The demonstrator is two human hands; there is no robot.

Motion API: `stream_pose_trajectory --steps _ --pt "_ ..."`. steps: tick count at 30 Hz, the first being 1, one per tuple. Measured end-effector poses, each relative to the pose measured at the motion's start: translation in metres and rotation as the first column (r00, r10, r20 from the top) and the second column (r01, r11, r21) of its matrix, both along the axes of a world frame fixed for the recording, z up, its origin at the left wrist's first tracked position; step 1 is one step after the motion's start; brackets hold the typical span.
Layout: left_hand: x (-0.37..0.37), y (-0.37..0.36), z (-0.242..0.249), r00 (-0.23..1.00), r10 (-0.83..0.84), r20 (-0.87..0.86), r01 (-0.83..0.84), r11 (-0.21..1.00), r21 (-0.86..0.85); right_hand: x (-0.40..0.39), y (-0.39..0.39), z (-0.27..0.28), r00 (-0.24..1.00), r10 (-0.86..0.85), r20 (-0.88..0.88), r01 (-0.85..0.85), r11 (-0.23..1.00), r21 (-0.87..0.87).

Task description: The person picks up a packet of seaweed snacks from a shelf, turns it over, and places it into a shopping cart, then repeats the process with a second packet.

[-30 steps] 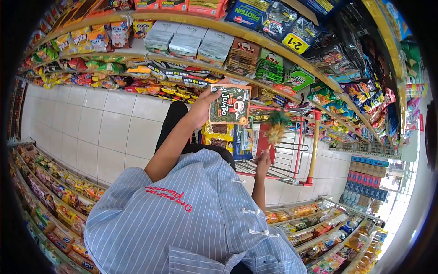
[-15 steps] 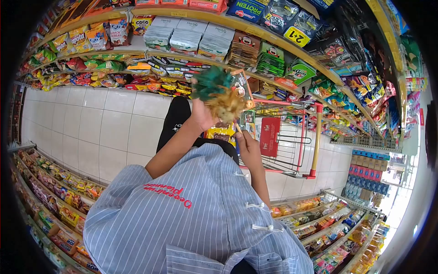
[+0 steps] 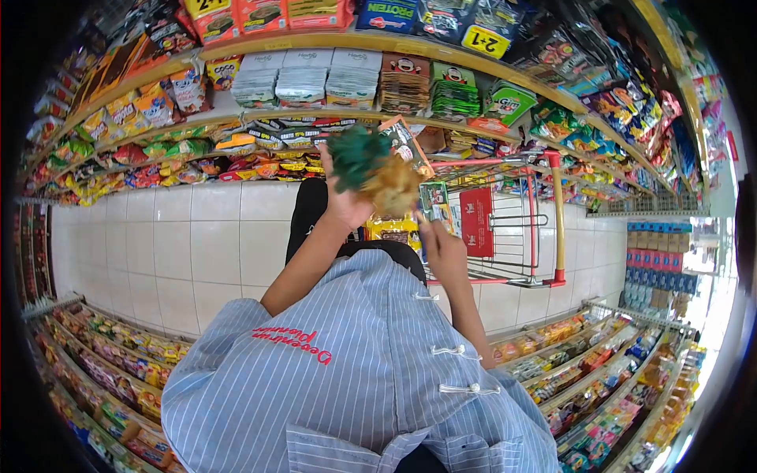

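Note:
A feather duster (image 3: pixel 390 187) with green and golden-brown feathers is blurred by motion in front of my lap. My right hand (image 3: pixel 443 251) is closed on its thin handle, of which only a short part shows. My left hand (image 3: pixel 347 206) is beside and partly behind the feathers, with one finger stretched out along the green part; its other fingers are mostly hidden. Yellow packets (image 3: pixel 391 229) lie just below the feathers, between my hands. A dark packet with an orange edge (image 3: pixel 406 144) stands behind the duster.
A shopping cart (image 3: pixel 558 229) with a red sign (image 3: pixel 476 222) stands at the right. Shelves of snack packets (image 3: pixel 303 79) curve across the top, and lower racks (image 3: pixel 110 347) stand at both sides near the bottom. Stacked cartons (image 3: pixel 658 260) are at the far right.
The view has turned slightly, shifting the shelves and cart. My right hand has moved a little to the right, and the feathers have moved slightly left in view.

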State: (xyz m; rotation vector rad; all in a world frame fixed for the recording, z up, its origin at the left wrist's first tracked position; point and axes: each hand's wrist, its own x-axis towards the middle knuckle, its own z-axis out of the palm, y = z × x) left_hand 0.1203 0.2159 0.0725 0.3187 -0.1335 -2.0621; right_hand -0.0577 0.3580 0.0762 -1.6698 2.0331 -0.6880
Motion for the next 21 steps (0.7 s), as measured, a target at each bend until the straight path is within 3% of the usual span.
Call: stream_pose_trajectory --steps 2,3,4,6,8,9,10,11,12,13,14,15,17,18,20,21 --pt "0.001 -0.001 -0.006 0.971 -0.194 -0.139 0.183 0.979 -0.089 -0.027 -0.004 -0.029 0.984 -0.178 -0.013 0.174 0.973 -0.149" --pt "-0.003 0.001 0.005 0.99 -0.138 0.013 0.138 0.99 -0.013 -0.035 -0.009 -0.026 0.955 -0.271 0.118 0.29 0.938 -0.191" --pt "-0.003 0.003 0.005 0.99 -0.141 0.022 0.141 0.99 -0.014 -0.035 -0.013 -0.011 0.904 -0.362 0.227 0.404 0.897 -0.178" --pt "-0.003 0.005 0.004 0.991 -0.136 0.007 0.135 0.991 0.017 -0.029 -0.011 -0.008 0.871 -0.366 0.329 0.429 0.891 -0.147" --pt "-0.004 0.008 0.004 0.982 -0.18 -0.047 0.18 0.984 -0.014 -0.006 0.002 -0.005 0.951 -0.236 0.197 0.25 0.967 -0.045" --pt "-0.006 0.011 0.005 0.988 -0.151 0.023 0.151 0.988 -0.017 0.005 0.005 -0.001 0.993 -0.114 0.031 0.115 0.993 -0.034" --pt "-0.009 0.013 0.005 0.989 -0.118 0.093 0.121 0.992 -0.023 0.003 0.004 -0.006 0.99 -0.135 0.04 0.137 0.99 -0.044" --pt "-0.009 0.012 0.006 0.978 -0.201 -0.051 0.201 0.98 -0.014 -0.002 0.001 -0.016 0.981 -0.194 0.02 0.195 0.98 -0.038" --pt "-0.012 0.012 0.005 0.977 -0.212 -0.026 0.211 0.977 -0.03 -0.008 -0.001 -0.025 0.969 -0.248 0.001 0.248 0.968 -0.029" --pt "-0.015 0.013 0.012 0.977 -0.183 0.113 0.192 0.979 -0.072 -0.016 -0.006 -0.029 0.922 -0.366 0.124 0.378 0.92 -0.099" --pt "-0.016 0.016 0.019 0.959 -0.14 0.247 0.173 0.978 -0.114 -0.028 -0.007 -0.038 0.921 -0.367 0.131 0.381 0.919 -0.099" --pt "-0.015 0.018 0.025 0.98 -0.16 0.122 0.18 0.969 -0.172 -0.038 -0.005 -0.05 0.871 -0.367 0.326 0.415 0.906 -0.086" --pt "-0.014 0.023 0.019 0.975 -0.189 0.117 0.203 0.972 -0.119 -0.038 0.002 -0.058 0.645 -0.291 0.706 0.415 0.91 -0.004" --pt "-0.014 0.025 0.015 0.971 -0.214 0.102 0.222 0.973 -0.07 -0.026 0.004 -0.044 0.637 -0.3 0.711 0.426 0.905 0.0" --pt "-0.019 0.027 0.008 0.962 -0.271 0.03 0.272 0.959 -0.074 0.01 0.0 0.006 0.363 -0.461 0.81 0.374 0.868 0.326" --pt "-0.024 0.03 0.007 0.949 -0.289 0.126 0.296 0.954 -0.045 0.019 -0.001 0.012 0.286 -0.506 0.814 0.366 0.842 0.396"
